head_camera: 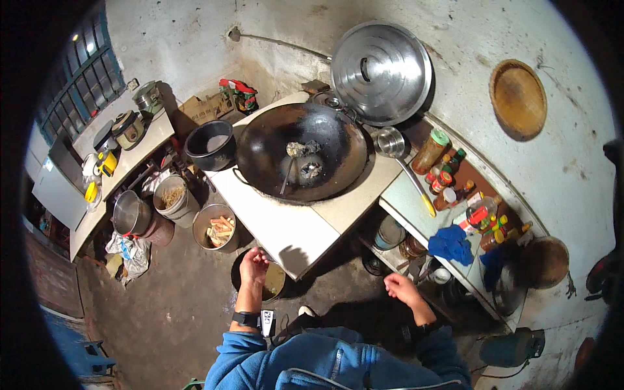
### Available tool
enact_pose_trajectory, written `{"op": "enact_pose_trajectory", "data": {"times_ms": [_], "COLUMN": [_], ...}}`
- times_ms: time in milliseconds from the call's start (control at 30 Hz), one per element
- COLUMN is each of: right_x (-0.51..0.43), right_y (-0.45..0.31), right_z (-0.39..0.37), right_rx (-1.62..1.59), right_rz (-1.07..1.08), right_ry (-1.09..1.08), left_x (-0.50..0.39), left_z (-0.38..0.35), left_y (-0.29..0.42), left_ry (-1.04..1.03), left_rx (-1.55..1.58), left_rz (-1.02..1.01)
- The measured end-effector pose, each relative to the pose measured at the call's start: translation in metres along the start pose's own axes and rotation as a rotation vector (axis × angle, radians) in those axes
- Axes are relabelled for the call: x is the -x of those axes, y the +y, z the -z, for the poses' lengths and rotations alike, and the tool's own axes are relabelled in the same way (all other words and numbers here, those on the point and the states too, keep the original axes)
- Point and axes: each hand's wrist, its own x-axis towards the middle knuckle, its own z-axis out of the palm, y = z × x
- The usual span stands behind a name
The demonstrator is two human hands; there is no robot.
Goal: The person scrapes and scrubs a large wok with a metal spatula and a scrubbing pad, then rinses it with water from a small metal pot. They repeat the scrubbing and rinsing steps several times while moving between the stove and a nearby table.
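My left hand (254, 266) is raised above a dark bucket of yellowish liquid (274, 282) on the floor, near the corner of the tiled stove counter (273, 222). Its fingers are partly curled, and I see nothing in them. To the right, my right hand (400, 286) hangs in the air with loosely bent fingers; whether it holds something small cannot be told. A large blackened wok (253, 165) sits in the counter, with a long-handled scrubber or utensil (287, 175) lying inside. A metal ladle (412, 180) with a yellow handle end rests to its right.
Bottles and jars (441, 183) and a blue cloth (451, 244) lie on the right shelf. A big metal lid (382, 73) leans on the wall. A black pot (209, 158) stands left of the wok. Buckets (201, 236) stand on the left floor, and a gas cylinder (507, 347) lies lower right.
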Motion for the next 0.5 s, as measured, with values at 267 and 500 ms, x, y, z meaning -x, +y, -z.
{"op": "enact_pose_trajectory", "data": {"times_ms": [267, 500], "right_x": [-0.211, -0.413], "right_y": [-0.151, -0.256], "right_z": [-0.004, -0.013], "right_rx": [0.327, 0.905], "right_rz": [0.223, 0.406], "right_ry": [-0.159, -0.483], "left_x": [-0.059, -0.115], "left_z": [-0.102, -0.167], "left_y": [0.026, 0.079], "left_ry": [0.061, 0.274], "left_rx": [-0.126, -0.326], "left_rz": [-0.044, -0.141]}}
